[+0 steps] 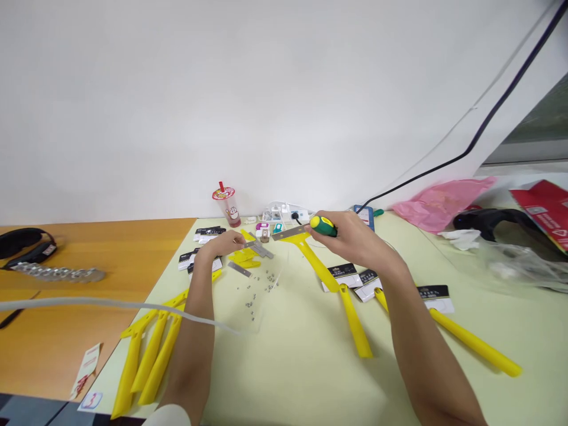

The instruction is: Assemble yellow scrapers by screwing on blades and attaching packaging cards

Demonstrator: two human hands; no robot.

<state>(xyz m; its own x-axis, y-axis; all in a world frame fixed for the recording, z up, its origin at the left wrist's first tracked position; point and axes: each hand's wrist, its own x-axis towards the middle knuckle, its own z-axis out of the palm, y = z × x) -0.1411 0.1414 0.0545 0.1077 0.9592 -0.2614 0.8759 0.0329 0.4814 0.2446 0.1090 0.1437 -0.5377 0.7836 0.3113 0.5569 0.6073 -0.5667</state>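
My right hand (355, 239) is wrapped round a screwdriver with a green and yellow handle (323, 226). At its fingertips is a yellow scraper (317, 263) with a metal blade (288, 234) across its head; the fingers appear to hold it too. My left hand (224, 244) is at the back left, fingers pinched together over a pile of yellow plastic pieces (244, 257) and grey blades (262, 251). What lies between those fingertips is too small to make out. A loose blade (239, 270) and several small screws (251, 303) are scattered in front of the pile.
Yellow scraper handles (153, 355) lie at the left, beside my forearm. More packaged scrapers (474, 342) are on the right. A drink cup (231, 210) and a power strip (284, 212) stand along the wall. A pink bag (439, 204) sits back right. A pale cable (177, 312) crosses the left foreground.
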